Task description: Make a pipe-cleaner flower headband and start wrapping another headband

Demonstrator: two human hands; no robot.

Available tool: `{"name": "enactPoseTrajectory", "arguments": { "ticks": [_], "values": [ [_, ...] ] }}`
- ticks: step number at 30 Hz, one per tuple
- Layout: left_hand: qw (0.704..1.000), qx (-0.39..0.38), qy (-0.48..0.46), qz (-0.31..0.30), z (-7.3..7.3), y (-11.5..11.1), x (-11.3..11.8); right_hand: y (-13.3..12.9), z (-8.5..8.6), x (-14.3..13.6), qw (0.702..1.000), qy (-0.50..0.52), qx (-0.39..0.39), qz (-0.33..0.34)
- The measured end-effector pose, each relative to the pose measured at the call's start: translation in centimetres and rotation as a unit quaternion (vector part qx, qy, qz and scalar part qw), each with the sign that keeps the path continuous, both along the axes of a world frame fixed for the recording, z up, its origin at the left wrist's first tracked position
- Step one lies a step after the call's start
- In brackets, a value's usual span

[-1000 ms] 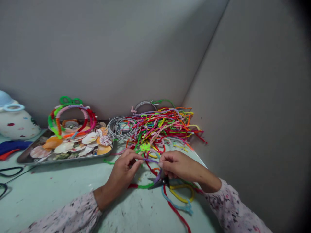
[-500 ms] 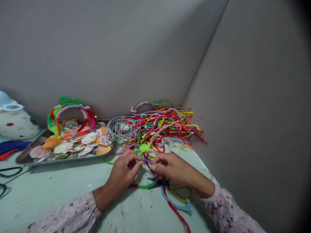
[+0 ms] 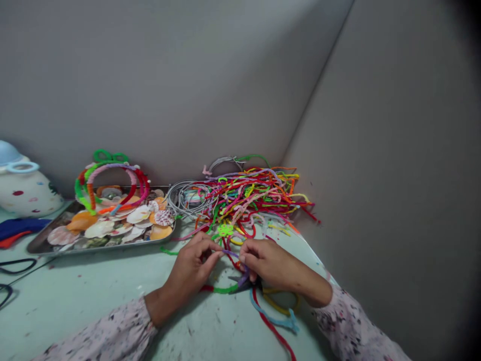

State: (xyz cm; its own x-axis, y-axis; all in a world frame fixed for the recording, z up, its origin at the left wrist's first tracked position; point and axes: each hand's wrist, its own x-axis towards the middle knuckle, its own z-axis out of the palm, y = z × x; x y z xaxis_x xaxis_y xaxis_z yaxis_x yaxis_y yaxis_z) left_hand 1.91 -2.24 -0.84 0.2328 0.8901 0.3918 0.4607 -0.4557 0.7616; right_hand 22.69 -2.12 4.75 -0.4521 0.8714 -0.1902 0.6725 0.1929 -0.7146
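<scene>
Nearest you, in front of the purple fuzzy pipe cleaner (image 3: 231, 253), a red pipe cleaner (image 3: 276, 333) and a light blue pipe cleaner (image 3: 273, 318) trail across the pale green paint-flecked tabletop (image 3: 93, 301), with a yellow pipe cleaner loop (image 3: 280, 304) just right of them; a green pipe cleaner piece (image 3: 224, 289) lies just below the purple one, touching a dark tool (image 3: 244, 285) whose kind you cannot tell; your left hand (image 3: 191, 268) has its fingers curled in, thumb and forefinger pinched on the left end of the purple pipe cleaner; your right hand (image 3: 268, 260) is likewise nearly closed, fingertips pinching the same pipe cleaner at its right end, so it spans the short gap between both hands, just above the tabletop; just behind it sits a small green pipe cleaner flower (image 3: 225, 230); beyond that rises the tangled heap of many-coloured pipe cleaners (image 3: 255, 195), with coiled grey wire (image 3: 186, 198) at its left; further left of the purple pipe cleaner stands a metal tray of scallop shells (image 3: 112, 228), carrying pipe-cleaner-wrapped hoops (image 3: 112, 183); far left is a white spotted ceramic pot (image 3: 26, 188); grey walls (image 3: 188, 75) close the corner behind
</scene>
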Motion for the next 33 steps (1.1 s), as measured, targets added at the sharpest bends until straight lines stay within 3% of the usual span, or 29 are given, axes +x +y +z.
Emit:
{"name": "enactPoseTrajectory", "arguments": {
  "ticks": [14, 21, 28, 33],
  "values": [
    [1.0, -0.014, -0.014, -0.003, 0.1, 0.0, 0.1, 0.1, -1.1, 0.4, 1.0, 0.001, 0.009, 0.015],
    [1.0, -0.024, -0.006, -0.009, 0.4, -0.2, 0.1, 0.0, -0.1, 0.3, 0.997, -0.025, 0.07, 0.011],
    [1.0, -0.018, 0.004, -0.02, 0.5, -0.3, 0.0, -0.1, -0.1, 0.2, 0.995, -0.049, 0.08, 0.035],
    [1.0, -0.009, -0.013, -0.02, 0.6, -0.4, 0.1, -0.1, 1.7, 0.9, 0.995, -0.049, 0.084, 0.035]
  ]
}}
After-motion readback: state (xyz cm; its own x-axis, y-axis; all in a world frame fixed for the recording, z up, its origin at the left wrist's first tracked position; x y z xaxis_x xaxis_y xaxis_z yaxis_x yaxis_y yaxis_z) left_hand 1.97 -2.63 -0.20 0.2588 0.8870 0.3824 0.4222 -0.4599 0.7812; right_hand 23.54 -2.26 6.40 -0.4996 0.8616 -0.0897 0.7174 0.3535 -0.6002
